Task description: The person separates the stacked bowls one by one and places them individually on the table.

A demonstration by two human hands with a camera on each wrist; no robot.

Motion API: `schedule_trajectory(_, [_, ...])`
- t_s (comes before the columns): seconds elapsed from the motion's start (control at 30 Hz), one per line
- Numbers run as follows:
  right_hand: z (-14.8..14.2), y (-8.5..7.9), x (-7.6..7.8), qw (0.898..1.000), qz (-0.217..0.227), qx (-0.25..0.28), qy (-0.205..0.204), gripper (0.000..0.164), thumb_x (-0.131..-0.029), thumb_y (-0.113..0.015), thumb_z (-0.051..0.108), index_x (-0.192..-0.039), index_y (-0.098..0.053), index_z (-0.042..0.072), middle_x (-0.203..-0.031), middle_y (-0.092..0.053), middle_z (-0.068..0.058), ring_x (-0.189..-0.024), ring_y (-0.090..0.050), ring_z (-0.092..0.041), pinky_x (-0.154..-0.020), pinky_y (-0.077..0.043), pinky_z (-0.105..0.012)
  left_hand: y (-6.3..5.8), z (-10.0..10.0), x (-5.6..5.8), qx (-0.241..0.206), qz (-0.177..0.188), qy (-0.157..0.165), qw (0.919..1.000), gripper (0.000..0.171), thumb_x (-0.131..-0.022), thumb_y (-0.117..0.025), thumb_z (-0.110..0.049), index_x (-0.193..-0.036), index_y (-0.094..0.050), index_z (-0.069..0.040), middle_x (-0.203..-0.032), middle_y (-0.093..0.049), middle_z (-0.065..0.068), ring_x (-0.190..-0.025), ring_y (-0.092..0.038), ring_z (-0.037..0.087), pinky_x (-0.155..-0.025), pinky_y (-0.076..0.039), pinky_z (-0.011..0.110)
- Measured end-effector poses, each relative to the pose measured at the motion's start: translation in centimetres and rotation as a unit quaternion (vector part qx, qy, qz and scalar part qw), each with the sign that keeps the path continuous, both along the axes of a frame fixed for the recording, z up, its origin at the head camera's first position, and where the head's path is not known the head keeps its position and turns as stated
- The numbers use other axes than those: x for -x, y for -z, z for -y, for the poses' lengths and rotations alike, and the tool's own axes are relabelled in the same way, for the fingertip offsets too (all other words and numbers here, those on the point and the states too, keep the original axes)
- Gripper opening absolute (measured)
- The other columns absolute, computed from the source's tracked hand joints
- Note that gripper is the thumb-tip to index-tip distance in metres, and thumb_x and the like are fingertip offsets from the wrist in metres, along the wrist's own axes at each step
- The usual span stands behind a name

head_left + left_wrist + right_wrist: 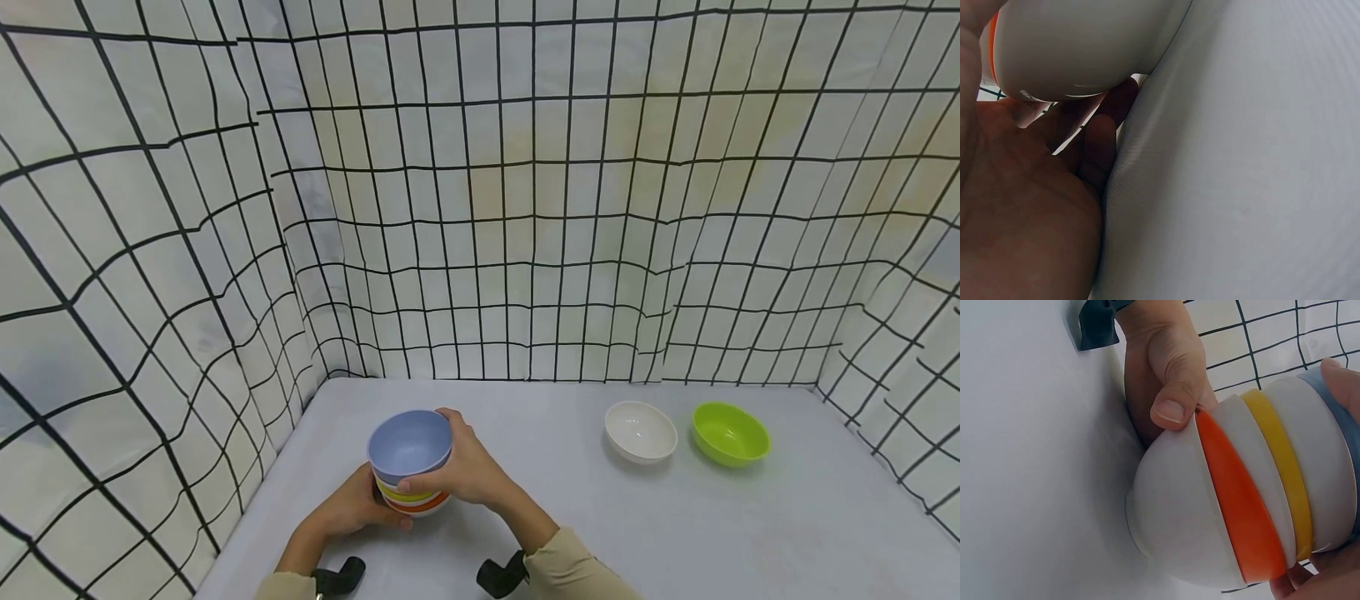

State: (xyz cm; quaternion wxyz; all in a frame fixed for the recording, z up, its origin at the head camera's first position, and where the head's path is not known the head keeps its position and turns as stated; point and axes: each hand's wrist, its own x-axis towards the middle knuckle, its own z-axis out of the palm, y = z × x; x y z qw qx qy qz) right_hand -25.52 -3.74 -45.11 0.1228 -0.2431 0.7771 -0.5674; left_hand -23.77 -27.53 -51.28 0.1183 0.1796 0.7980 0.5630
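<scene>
Btwn hands [352, 506] [468, 467]: glossy rnd bowls [408, 454]

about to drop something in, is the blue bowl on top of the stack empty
Empty: the head view looks into the blue bowl and shows only bare blue inside.

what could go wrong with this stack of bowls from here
The orange bowl shows a wider band on one side than the other, so it may sit crooked and let the stack lean.
With the left hand low and the right hand on the blue top bowl, uneven movement might pull the bowls apart.
The left fingers lie near the table, beside the bottom white bowl, and could get pinched.
</scene>
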Motion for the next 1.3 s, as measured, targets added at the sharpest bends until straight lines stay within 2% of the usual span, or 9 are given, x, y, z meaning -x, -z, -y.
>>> schedule_trajectory(0.37, [0.0, 0.3, -0.1, 1.000, -0.017, 0.006, 0.005, 0.113, -0.070, -0.094, 0.041, -0.157, -0.028, 0.017, -0.142, -0.046, -0.010, -0.124, -0.053, -0.022, -0.097, -0.053, -0.041, 0.1, -0.1, -0.1, -0.003, -0.001, 0.000, 1.0000, 0.102, -0.072, -0.093, -0.011, -0.154, -0.032, -0.010, -0.148, -0.051, 0.018, -0.126, -0.058, 0.010, -0.104, -0.045, 0.016])
schedule_trajectory(0.5, [0.0, 0.3, -0.2, 0.999, -0.030, 0.014, 0.008, 0.111, -0.069, -0.094, 0.040, -0.157, -0.028, 0.021, -0.142, -0.045, -0.008, -0.126, -0.052, -0.022, -0.096, -0.053, -0.040, 0.1, 0.0, -0.1, -0.008, 0.001, 0.002, 1.0000, 0.102, -0.073, -0.092, -0.011, -0.155, -0.032, -0.010, -0.149, -0.050, 0.018, -0.126, -0.057, 0.009, -0.104, -0.044, 0.016])
schedule_trajectory(0.77, [-0.2, 0.0, -0.5, 0.999, -0.037, 0.038, 0.009, 0.112, -0.070, -0.094, 0.038, -0.157, -0.025, 0.024, -0.146, -0.043, -0.008, -0.126, -0.054, -0.022, -0.099, -0.053, -0.040, 0.1, 0.0, 0.0, -0.012, -0.004, 0.003, 0.9999, 0.103, -0.072, -0.093, -0.011, -0.155, -0.031, -0.009, -0.148, -0.051, 0.018, -0.125, -0.058, 0.006, -0.105, -0.043, 0.015])
schedule_trajectory(1.0, [-0.7, -0.7, -0.7, 0.996, -0.044, 0.084, 0.000, 0.110, -0.072, -0.095, 0.030, -0.156, -0.024, 0.029, -0.148, -0.048, 0.000, -0.129, -0.055, -0.022, -0.103, -0.051, -0.041, -0.2, 0.0, -0.1, 0.001, -0.009, -0.003, 1.0000, 0.102, -0.072, -0.093, -0.013, -0.155, -0.033, -0.011, -0.146, -0.054, 0.017, -0.123, -0.059, 0.006, -0.104, -0.044, 0.015])
schedule_trajectory(1.3, [-2.2, -1.2, -0.7, 0.992, -0.070, 0.108, 0.012, 0.111, -0.071, -0.095, 0.024, -0.156, -0.025, 0.023, -0.149, -0.047, 0.000, -0.133, -0.052, -0.024, -0.105, -0.051, -0.044, 0.1, 0.2, 0.1, -0.001, -0.017, 0.011, 0.9998, 0.094, -0.073, -0.092, -0.012, -0.151, -0.039, -0.013, -0.139, -0.060, 0.015, -0.120, -0.063, 0.013, -0.103, -0.047, 0.020])
